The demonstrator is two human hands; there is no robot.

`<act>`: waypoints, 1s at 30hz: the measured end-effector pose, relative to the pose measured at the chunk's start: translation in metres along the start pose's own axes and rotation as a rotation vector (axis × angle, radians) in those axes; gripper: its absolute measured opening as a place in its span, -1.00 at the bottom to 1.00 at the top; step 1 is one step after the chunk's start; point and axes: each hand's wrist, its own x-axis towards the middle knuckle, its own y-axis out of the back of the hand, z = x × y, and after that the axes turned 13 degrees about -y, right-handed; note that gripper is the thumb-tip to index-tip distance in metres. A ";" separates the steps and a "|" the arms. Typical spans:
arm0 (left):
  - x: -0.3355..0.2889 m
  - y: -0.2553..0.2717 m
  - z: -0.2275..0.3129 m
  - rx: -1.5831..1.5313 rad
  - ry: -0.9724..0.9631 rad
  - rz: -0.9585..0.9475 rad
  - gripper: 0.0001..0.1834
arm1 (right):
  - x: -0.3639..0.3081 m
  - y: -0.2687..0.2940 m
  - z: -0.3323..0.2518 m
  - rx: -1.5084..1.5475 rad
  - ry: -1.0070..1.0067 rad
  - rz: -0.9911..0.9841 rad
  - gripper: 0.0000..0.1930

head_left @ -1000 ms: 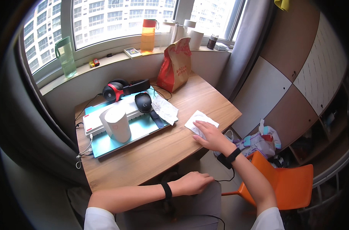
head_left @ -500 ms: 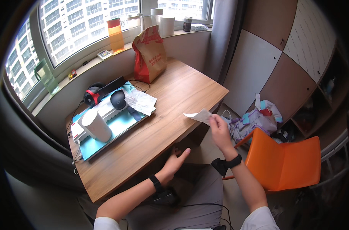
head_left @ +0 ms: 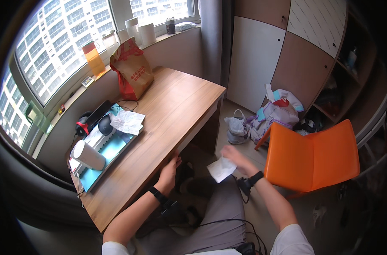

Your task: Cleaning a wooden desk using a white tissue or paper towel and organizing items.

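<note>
My right hand point(head_left: 237, 160) is closed on a creased white piece of paper point(head_left: 222, 169), perhaps a tissue, held over the gap between the desk and my right knee. The paper hangs below the fingers, and the hand is slightly blurred. My left hand point(head_left: 169, 172) is at the front edge of the wooden desk point(head_left: 172, 102), its fingers extended and holding nothing; whether it presses on the edge I cannot tell. A second crumpled white sheet point(head_left: 128, 122) lies on the desk's left part, partly over a blue board point(head_left: 117, 146).
A white cylinder point(head_left: 89, 155), a webcam-like black object point(head_left: 105, 126) and headphones point(head_left: 83, 123) crowd the desk's left side. A brown paper bag point(head_left: 136, 70) stands at the back. An orange chair point(head_left: 310, 157), a white plastic bag point(head_left: 237, 128) and a backpack point(head_left: 275, 117) are right.
My right hand has come down and slightly left with the paper, from beside the desk's corner to above my knee. My left hand has shifted left, nearer the desk edge. The view has swung right.
</note>
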 end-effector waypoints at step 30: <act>-0.021 -0.018 0.006 0.251 -0.079 -0.062 -0.36 | -0.017 0.045 -0.002 -0.001 0.243 0.305 -0.40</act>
